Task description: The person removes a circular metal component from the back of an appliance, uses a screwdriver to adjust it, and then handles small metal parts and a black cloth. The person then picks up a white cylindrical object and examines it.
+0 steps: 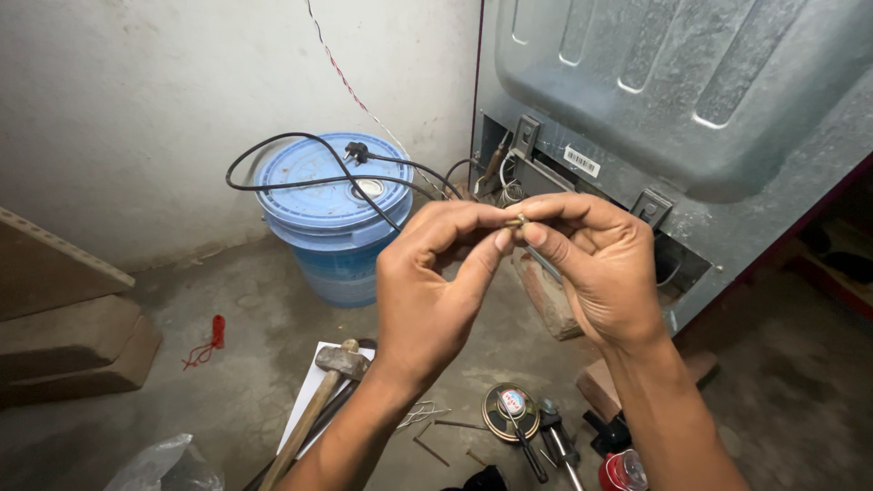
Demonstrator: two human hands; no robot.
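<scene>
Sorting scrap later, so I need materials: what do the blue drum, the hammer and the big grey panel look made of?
Blue drum: plastic, matte moulded lid. Hammer: pale wooden handle, dull, probably steel head. Grey panel: likely pressed sheet metal, ribbed with a dull sheen.

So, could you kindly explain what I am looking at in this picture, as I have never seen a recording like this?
This is one picture from a camera worn on a person's head, looking down at their own two bare hands. The left hand and right hand meet at the fingertips and pinch a small brass-coloured part, too small to identify. Behind them stands the grey metal back of an appliance, its lower compartment open, with wires showing. A blue plastic drum stands by the wall, with a black power cord and plug draped over its lid. On the concrete floor below lie a hammer, a few nails, a small round speaker, a piece of red string and some hand tools.
</scene>
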